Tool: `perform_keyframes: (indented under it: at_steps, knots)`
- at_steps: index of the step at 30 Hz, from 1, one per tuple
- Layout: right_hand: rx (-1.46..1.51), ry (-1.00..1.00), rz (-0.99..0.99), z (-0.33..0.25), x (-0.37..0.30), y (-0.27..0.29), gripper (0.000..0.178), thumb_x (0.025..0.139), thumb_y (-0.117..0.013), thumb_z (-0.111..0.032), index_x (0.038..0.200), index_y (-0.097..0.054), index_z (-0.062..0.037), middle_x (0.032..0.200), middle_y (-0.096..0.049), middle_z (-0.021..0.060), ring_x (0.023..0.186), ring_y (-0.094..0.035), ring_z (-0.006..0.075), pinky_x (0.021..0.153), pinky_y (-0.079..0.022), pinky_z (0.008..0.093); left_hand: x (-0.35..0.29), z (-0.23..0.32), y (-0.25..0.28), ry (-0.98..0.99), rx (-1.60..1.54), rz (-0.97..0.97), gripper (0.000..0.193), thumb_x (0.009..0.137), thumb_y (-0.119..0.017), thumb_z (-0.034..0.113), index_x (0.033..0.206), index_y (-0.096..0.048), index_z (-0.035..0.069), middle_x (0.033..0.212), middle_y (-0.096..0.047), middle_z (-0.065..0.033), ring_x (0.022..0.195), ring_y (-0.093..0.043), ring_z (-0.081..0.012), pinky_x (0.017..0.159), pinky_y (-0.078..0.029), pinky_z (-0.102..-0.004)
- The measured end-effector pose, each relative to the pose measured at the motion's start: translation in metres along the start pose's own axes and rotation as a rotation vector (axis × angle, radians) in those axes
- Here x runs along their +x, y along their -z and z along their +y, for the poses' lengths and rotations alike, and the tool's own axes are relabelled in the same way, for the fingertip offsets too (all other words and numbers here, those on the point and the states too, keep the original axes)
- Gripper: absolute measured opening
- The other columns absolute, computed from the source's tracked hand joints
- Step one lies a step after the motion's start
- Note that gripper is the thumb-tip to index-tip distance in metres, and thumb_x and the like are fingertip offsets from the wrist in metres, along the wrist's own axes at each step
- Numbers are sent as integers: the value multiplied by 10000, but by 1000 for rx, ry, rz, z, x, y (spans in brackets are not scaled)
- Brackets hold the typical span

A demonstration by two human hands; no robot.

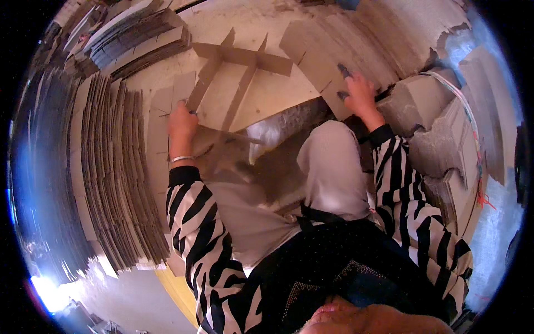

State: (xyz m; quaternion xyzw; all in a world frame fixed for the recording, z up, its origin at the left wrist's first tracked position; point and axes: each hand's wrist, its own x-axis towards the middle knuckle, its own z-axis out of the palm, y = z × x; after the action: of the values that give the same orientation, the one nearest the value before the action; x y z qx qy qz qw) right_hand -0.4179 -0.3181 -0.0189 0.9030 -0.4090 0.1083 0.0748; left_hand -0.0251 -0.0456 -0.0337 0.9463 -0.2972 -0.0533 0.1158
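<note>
A partly interlocked cardboard divider (245, 57) of crossed strips stands on the pale wooden table top in front of me. At its near left end is my left hand (182, 127), fingers curled at the edge of a flat cardboard strip (183, 84); part of the grip is hidden. My right hand (361, 97) rests at the near edge of a leaning stack of cardboard sheets (328, 53), thumb and forefinger apart. Dark coverings are on some fingertips of both hands. A further long strip of the divider slants toward my knees.
Tall rows of upright cardboard strips (114, 167) stand along my left. More bundled cardboard (139, 42) lies at the far left. Stacked grey-brown pieces (434, 122) and a looped cord (470, 111) are at my right. My knee (334, 156) comes up near the table's edge.
</note>
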Motion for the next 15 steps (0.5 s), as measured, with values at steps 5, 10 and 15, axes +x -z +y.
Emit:
perform_keyframes:
  at_steps: [5,10,15]
  knots:
    - [339,130,126,-56,34,67,257,741,-600,-77,995,-572,-50,998,-621,204,976,-574,408,791,-456,505,-5,-20,21,113,120,-9,347,807,-588,231,1127,-604,95,1074,-660,-167,1036,-616,-363,840,-507,-476]
    - [941,256,105,-125,82,49,207,810,-621,-132,985,-571,-34,907,-624,221,865,-611,394,733,-479,450,3,-16,20,86,153,8,291,796,-584,236,1041,-666,102,1072,-667,-141,1030,-622,-348,834,-512,-461]
    - [1325,263,-92,-173,112,9,302,840,-656,-213,1059,-578,-20,952,-634,173,877,-602,292,756,-472,378,14,-17,10,63,197,26,269,791,-570,220,1014,-666,104,1047,-669,-152,998,-628,-354,816,-515,-468]
